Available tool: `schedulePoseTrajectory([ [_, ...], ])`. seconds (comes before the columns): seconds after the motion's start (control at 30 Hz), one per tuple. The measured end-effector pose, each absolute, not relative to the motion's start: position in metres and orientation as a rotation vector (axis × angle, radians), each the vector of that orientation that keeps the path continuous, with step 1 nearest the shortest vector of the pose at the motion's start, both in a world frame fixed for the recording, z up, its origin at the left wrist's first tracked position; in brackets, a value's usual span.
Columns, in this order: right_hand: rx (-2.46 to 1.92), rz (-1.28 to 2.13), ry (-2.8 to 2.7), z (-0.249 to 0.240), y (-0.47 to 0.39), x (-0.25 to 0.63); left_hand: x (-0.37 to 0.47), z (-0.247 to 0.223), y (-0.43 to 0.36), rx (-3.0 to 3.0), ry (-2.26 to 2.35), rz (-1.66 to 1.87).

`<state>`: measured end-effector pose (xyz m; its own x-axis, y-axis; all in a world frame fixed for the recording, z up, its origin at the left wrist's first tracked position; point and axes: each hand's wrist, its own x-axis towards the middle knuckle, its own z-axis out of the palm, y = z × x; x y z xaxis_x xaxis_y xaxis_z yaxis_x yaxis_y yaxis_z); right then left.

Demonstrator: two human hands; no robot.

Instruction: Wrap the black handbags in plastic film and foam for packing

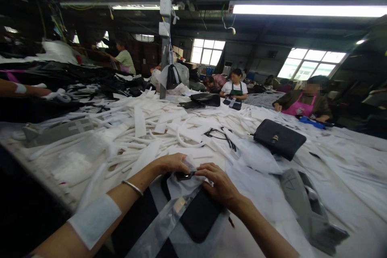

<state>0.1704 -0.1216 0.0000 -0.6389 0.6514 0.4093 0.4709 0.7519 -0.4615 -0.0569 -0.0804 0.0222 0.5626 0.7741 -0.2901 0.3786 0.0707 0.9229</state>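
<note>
Left grip [175, 163]: pinching white wrap [178, 188] beyond black piece [201, 215]
Right grip [199, 174]: narrow, on dark strap [190, 174]
Wrap: seemingly being adjusted; needs steady tension

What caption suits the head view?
Left hand and right hand meet at white wrapping above a black item, tape dispenser at right.

Black part [185, 176] between hands [173, 164] [219, 183] partly hidden; co-worker's arm [26, 89] cut off.
</note>
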Motion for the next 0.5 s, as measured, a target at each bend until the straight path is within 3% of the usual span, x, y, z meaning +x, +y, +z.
schedulePoseTrajectory([
  [0.23, -0.901, 0.633, -2.167, -0.005, -0.096, 0.157, -0.058, 0.035, -0.083, 1.748, 1.017, 0.296],
  [0.5, -0.909, 1.260, -1.752, -0.022, -0.081, 0.144, -0.062, 0.047, -0.100, 1.996, 1.108, 0.426],
])
